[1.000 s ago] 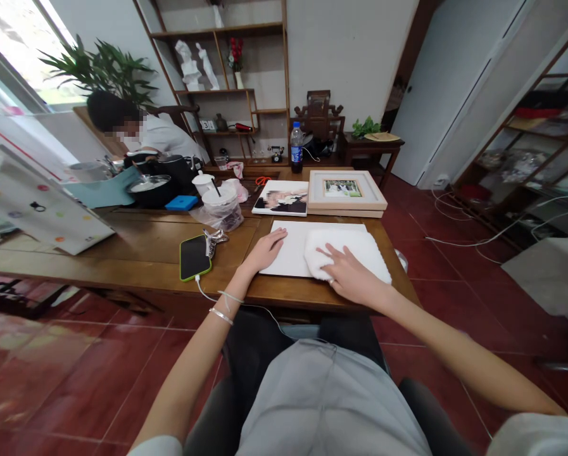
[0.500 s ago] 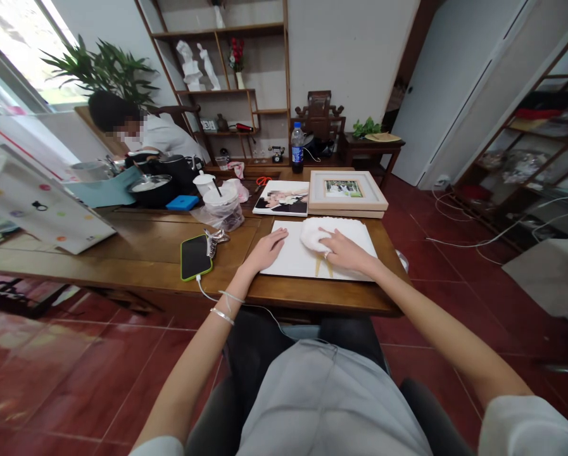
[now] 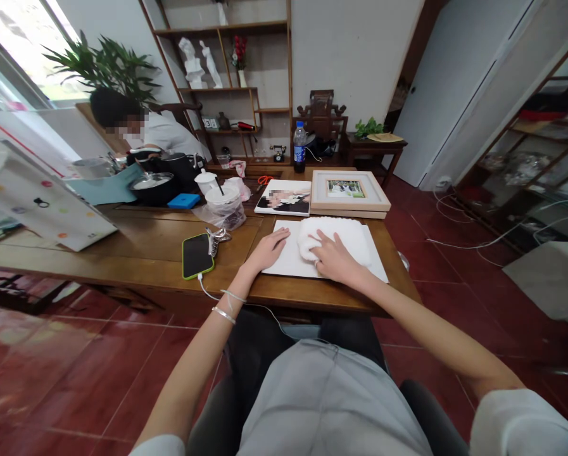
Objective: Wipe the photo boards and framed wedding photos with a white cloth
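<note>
Broadly, a long wooden table [image 3: 136, 244] spans the view, and the seated person's lap shows below its near edge. Behind the table a shelf unit [image 3: 246, 69] stands against the wall. A second person [image 3: 160, 133] bends over a black pot [image 3: 153, 187] at the table's far left end.

A white panel [image 3: 288, 256] lies flat on the near right part of the table, directly ahead of the person. Just beyond it a framed picture [image 3: 347, 190] lies flat, with a photo print [image 3: 284, 197] beside it on the left.

A white cloth [image 3: 334, 231] lies bunched on the far half of the panel, touching it.

Right hand [image 3: 334, 261]: palm down on the near side of the cloth, fingers spread forward and laid over the fabric. At this size the view does not show whether the fingertips pinch a fold or only press on it.

Left hand [image 3: 267, 250]: palm down, fingers straight and close together, resting flat on the panel's left margin. It grasps nothing.

A lidded plastic cup [image 3: 221, 202] stands in a clear bag, further back and to the left of the panel. A phone [image 3: 195, 255] in a green case lies face up near the left hand, with a white cable plugged into its near end. A water bottle [image 3: 300, 147] stands upright at the table's far edge. A silver clip [image 3: 216, 239] lies just beside the phone's far right corner.
</note>
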`<state>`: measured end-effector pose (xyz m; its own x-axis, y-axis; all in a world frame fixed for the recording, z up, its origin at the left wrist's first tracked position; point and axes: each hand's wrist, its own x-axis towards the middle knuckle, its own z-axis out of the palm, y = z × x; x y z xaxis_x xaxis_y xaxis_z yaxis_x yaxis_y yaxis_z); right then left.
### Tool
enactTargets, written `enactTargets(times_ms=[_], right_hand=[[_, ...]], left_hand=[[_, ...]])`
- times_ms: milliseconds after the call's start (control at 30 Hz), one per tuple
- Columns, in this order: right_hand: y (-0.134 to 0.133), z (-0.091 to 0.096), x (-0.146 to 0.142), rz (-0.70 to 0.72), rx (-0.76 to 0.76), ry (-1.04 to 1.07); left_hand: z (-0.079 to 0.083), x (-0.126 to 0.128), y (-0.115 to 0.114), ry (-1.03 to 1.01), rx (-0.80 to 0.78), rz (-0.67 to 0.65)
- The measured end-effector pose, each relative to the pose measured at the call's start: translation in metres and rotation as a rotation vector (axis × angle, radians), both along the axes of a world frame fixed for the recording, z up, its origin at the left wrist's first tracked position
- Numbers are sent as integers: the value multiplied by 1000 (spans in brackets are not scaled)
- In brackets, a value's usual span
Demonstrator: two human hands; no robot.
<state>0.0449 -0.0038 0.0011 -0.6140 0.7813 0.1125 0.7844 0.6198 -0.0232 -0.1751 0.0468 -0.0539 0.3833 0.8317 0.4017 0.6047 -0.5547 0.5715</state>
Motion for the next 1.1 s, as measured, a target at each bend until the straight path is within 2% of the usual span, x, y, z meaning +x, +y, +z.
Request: enactTargets(times_ms=[200,333,467,700,800,933,1100], right_hand=[[-62,17,4,141,-84,-48],[-77,25,3,205,-110,-35],[-55,19,-3,122,-72,5],[31,2,-12,-14,-47,42],[50,2,-17,-67,-46,51],[42,3,-26,-66,-3,13],[0,2,-29,33,26,-10]], left_hand=[[1,1,0,4,-5,5],[0,0,0,3,-1,4],[0,0,0,7,0,6],[0,1,0,11,1,11],[0,0,1,14,0,7],[0,0,1,14,6,5],[0,0,0,16,8,0]])
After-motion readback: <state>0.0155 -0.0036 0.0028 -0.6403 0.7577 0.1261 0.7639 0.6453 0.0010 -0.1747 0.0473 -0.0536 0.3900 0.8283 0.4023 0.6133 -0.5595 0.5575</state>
